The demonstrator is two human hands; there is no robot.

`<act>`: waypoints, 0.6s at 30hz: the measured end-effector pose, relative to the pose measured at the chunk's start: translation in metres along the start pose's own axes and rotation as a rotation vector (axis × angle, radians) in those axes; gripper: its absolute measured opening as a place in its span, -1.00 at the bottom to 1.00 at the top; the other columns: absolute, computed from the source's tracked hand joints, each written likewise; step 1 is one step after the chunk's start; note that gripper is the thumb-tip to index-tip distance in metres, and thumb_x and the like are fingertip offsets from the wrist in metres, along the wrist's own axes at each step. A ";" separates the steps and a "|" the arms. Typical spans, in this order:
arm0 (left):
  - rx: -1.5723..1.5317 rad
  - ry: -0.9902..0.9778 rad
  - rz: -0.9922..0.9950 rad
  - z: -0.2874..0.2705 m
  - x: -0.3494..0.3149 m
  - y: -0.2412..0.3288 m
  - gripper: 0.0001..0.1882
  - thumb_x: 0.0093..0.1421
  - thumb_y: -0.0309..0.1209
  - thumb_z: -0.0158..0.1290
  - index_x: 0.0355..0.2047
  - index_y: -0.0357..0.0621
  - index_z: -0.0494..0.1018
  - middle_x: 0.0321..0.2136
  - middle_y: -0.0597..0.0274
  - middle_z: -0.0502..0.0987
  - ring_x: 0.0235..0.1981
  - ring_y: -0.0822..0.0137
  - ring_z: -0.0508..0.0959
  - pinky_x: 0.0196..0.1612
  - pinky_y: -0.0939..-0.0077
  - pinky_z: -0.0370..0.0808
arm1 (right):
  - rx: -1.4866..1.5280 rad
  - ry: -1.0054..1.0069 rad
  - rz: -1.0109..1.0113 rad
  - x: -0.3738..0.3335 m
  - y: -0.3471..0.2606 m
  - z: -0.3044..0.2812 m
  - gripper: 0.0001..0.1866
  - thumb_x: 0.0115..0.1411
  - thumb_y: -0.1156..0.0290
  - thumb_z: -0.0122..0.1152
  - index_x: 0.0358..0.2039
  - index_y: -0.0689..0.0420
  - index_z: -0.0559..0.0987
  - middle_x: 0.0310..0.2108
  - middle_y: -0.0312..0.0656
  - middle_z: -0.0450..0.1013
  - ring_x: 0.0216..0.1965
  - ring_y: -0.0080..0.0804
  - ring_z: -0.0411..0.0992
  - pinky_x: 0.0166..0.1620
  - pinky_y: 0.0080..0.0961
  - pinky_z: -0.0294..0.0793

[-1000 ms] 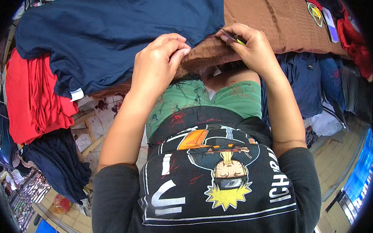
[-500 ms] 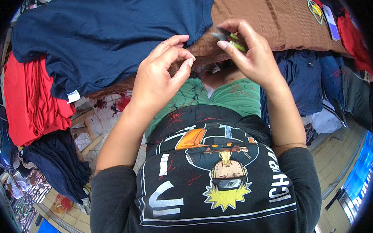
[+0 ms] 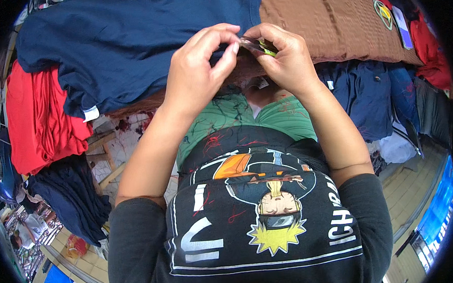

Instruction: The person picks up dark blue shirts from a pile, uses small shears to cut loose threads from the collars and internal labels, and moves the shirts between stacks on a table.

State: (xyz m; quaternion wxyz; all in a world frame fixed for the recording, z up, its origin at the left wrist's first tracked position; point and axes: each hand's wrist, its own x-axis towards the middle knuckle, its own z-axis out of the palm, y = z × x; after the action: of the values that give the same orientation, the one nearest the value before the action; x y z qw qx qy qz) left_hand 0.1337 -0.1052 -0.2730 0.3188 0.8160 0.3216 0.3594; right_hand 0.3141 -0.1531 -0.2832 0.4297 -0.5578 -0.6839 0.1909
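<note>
Half a second ago the dark and yellow-green tool [image 3: 257, 46] sat apart from the left fingers; now the right hand [image 3: 289, 56] has brought it in, so that its tip meets or nearly meets the left hand's [image 3: 196, 66] fingertips. I judge that this gathers the work at one spot between the hands. The right fingers are closed round the tool; the left thumb and forefinger are nearly together, but whether they pinch anything I cannot tell. The navy garment [image 3: 129, 49] spreads beyond and left of the fingers, over brown cloth [image 3: 328, 23] reaching to their right.
</note>
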 end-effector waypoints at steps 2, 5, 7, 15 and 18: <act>-0.154 -0.011 -0.194 0.009 0.008 -0.001 -0.86 0.18 -0.48 0.11 -0.26 -0.25 0.54 -0.27 0.24 0.63 -0.28 0.47 0.60 -0.16 0.60 0.49 | 0.052 0.006 0.053 -0.004 0.005 0.003 -0.82 -0.02 0.61 0.16 -0.33 0.20 0.54 -0.42 -0.04 0.51 -0.37 -0.14 0.53 -0.31 -0.38 0.48; -0.097 -0.029 -0.160 0.016 0.010 -0.012 -0.85 0.15 -0.47 0.15 -0.27 -0.24 0.58 -0.35 0.19 0.65 -0.32 0.44 0.62 -0.20 0.59 0.52 | 0.152 -0.024 0.195 -0.002 0.000 -0.002 -0.91 0.11 0.56 0.15 -0.33 0.22 0.53 -0.43 -0.02 0.53 -0.38 -0.17 0.54 -0.30 -0.38 0.48; -0.142 -0.037 -0.153 0.016 0.010 -0.014 -0.87 0.14 -0.48 0.15 -0.31 -0.24 0.61 -0.32 0.17 0.65 -0.30 0.42 0.63 -0.17 0.56 0.54 | 0.111 -0.025 0.158 -0.002 0.003 -0.003 -0.92 0.16 0.52 0.14 -0.32 0.22 0.52 -0.44 -0.03 0.53 -0.37 -0.20 0.55 -0.30 -0.39 0.48; -0.089 -0.087 -0.204 0.018 0.014 -0.013 -0.88 0.16 -0.45 0.15 -0.33 -0.25 0.59 -0.38 0.25 0.64 -0.34 0.54 0.58 -0.25 0.61 0.51 | -0.145 -0.062 0.046 0.009 -0.009 -0.017 -0.78 0.17 0.33 0.20 -0.25 0.18 0.48 -0.39 -0.03 0.53 -0.31 -0.03 0.52 -0.25 -0.24 0.48; -0.176 -0.139 -0.345 0.011 0.017 -0.013 -0.83 0.21 -0.41 0.13 -0.28 -0.27 0.56 -0.38 0.30 0.63 -0.32 0.60 0.53 -0.23 0.67 0.47 | -0.218 -0.046 0.053 0.012 -0.018 -0.028 -0.74 0.14 0.27 0.22 -0.24 0.14 0.49 -0.32 -0.04 0.52 -0.26 0.01 0.50 -0.22 -0.20 0.47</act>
State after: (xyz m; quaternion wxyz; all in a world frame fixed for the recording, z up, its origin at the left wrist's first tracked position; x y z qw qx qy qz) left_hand 0.1477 -0.0880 -0.2826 0.4671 0.7406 0.4012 0.2690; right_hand 0.3258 -0.1538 -0.2496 0.3454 -0.6146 -0.6953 0.1396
